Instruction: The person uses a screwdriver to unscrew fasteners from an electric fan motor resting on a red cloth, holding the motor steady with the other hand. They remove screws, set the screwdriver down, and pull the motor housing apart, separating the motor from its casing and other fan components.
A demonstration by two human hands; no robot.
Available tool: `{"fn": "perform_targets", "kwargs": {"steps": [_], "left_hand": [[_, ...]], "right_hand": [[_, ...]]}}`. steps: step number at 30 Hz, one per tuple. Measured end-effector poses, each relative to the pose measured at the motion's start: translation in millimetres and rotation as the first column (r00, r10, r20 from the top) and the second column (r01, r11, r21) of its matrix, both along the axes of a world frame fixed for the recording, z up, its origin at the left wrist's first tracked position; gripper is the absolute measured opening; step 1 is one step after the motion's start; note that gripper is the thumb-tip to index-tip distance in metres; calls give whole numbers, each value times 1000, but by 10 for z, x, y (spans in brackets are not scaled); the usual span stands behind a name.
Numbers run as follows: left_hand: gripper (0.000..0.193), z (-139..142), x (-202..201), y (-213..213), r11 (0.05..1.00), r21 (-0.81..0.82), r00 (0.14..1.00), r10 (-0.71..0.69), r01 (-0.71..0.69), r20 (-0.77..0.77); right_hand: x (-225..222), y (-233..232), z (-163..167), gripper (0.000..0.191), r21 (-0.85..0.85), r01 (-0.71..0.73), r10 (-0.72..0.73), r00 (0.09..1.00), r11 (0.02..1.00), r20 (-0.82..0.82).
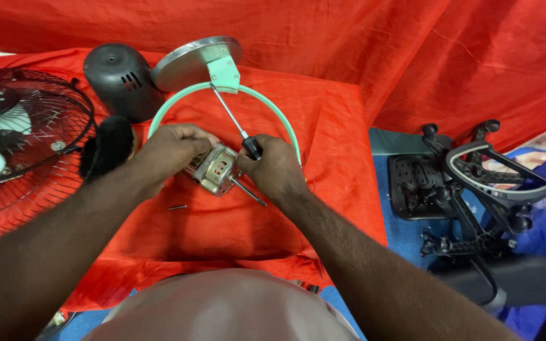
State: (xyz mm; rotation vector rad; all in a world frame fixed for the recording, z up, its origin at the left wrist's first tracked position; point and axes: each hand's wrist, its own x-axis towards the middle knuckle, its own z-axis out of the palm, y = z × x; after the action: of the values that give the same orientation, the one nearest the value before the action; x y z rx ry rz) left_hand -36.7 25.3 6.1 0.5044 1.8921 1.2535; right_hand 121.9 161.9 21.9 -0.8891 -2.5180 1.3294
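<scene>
Motor (213, 169) sits between your hands, left hand (170, 148) closed round it, right hand (272, 167) closed on the screwdriver (238, 129), whose shaft points up and away from you.

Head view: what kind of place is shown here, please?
Probably a makeshift repair spot for electric fans, not a proper workshop. A red cloth covers the table and hangs behind it. On it lie a wire fan guard and a black motor cover, while both hands hold a small motor.
</scene>
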Motion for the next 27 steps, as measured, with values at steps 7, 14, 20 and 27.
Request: {"fn": "perform_targets", "kwargs": {"steps": [7,14,20,27], "left_hand": [[16,93,-98,127,983,-177,993,60,-41,101],[22,30,-166,-55,975,-7,975,221,-221,10],[20,-48,-237,-461,967,25,956,253,-252,-148],[15,-84,-229,-683,983,-130,906,67,-133,-418]], "right_hand": [[35,10,-34,18,-71,19,-21,999,997,-29],[-8,-27,109,19,-140,92,-83,994,986,68],[-219,-116,317,15,-13,-47,47,999,999,-14],[-775,-314,493,12,303,-386,316,914,871,254]]}}
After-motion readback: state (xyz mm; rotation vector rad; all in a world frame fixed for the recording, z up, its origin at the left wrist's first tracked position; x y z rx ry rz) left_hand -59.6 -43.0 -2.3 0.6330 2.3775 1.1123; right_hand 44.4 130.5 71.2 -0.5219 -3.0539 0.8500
